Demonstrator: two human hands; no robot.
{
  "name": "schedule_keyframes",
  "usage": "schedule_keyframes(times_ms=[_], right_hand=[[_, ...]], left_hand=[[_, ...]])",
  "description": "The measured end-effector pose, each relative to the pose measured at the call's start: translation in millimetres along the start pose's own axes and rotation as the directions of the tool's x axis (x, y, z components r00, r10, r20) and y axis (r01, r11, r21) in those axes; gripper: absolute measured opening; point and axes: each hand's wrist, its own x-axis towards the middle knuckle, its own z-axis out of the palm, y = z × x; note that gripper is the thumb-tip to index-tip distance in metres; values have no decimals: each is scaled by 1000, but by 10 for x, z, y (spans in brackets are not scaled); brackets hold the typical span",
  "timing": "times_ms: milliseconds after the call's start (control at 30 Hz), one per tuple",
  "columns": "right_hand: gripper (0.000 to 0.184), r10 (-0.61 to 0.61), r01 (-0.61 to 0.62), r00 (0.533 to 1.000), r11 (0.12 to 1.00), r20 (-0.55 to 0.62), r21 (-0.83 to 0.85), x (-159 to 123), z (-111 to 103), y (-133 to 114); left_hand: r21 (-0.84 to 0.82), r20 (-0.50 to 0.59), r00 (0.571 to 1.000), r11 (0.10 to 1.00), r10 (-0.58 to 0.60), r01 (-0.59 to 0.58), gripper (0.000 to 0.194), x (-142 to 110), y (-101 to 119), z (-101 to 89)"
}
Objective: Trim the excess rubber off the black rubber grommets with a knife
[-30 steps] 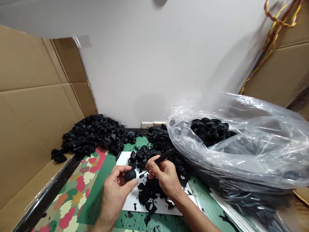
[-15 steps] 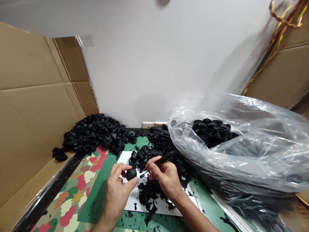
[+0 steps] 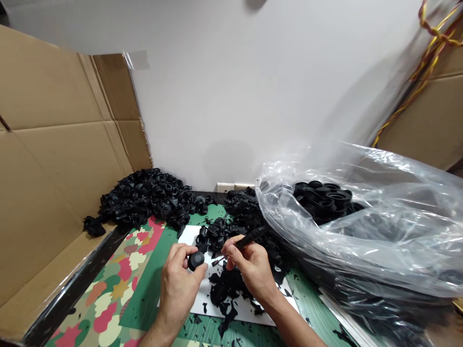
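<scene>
Between thumb and fingers, my left hand [image 3: 177, 277] grips a round black rubber part [image 3: 197, 260], its domed face turned toward me. My right hand [image 3: 251, 267] is closed around a slim tool with a dark handle [image 3: 249, 237] and a thin shaft. The shaft's small tip [image 3: 216, 263] points at the rubber part and appears a short way to its right, not touching. Below both hands lies a white sheet [image 3: 202, 302] strewn with torn black rubber scraps [image 3: 227, 289].
A heap of black rubber pieces [image 3: 144, 197] rests against the cardboard wall [image 3: 65, 144] at left. On the right, a clear plastic bag [image 3: 390, 236] holds many ribbed black parts [image 3: 321, 197]. Patterned paper [image 3: 104, 299] covers the front left of the green table [image 3: 144, 289]. Twisted wires [image 3: 408, 101] hang at upper right.
The rubber part has turned slightly in my left hand, so a flatter face with a rim shows. Both hands stay nearly in place; the whole view has shifted a little.
</scene>
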Motion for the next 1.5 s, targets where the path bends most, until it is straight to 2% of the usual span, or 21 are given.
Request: schedule_keyframes(times_ms=[367, 467, 500, 533, 600, 667, 733, 967, 1333, 1433, 1500], right_hand=[[41, -5, 5, 1000, 1000, 7, 5, -4, 3, -3], [41, -13, 13, 1000, 1000, 8, 10, 4, 7, -6], [41, -18, 18, 1000, 1000, 6, 9, 7, 8, -4], [40, -25, 25, 1000, 1000, 0, 7, 10, 9, -1], [39, -40, 41, 999, 999, -19, 4, 18, 7, 2], [40, -54, 54, 998, 999, -41, 5, 28, 3, 0], [42, -63, 63, 997, 998, -50, 6, 39, -2, -7], [45, -6, 6, 1000, 999, 9, 34, 40, 11, -28], [46, 10, -11, 1000, 999, 29, 38, 38, 5, -44], [45, -1, 0, 999, 1000, 44, 24, 36, 0, -39], [44, 0, -1, 998, 1000, 57, 28, 39, -3, -46]], left_hand=[[-103, 20, 991, 986, -133, 134, 12, 5, 14, -9], [-273, 30, 977, 938, -213, 213, 18, 30, 38, -27], [-380, 67, 961, 884, -267, 272, 22, 45, 52, -39], [-494, 143, 934, 794, -328, 355, 27, 62, 67, -52], [-659, 365, 838, 524, -405, 540, 35, 98, 96, -79], [-689, 544, 738, 290, -399, 664, 33, 125, 116, -97], [-685, 607, 698, 195, -380, 702, 25, 132, 121, -99], [-688, 626, 689, 158, -365, 708, 19, 109, 99, -74], [-663, 648, 672, 169, -359, 730, 22, 103, 110, -76], [-653, 633, 683, 222, -365, 724, 33, 98, 87, -74], [-648, 587, 720, 317, -370, 692, 41, 90, 69, -68]])
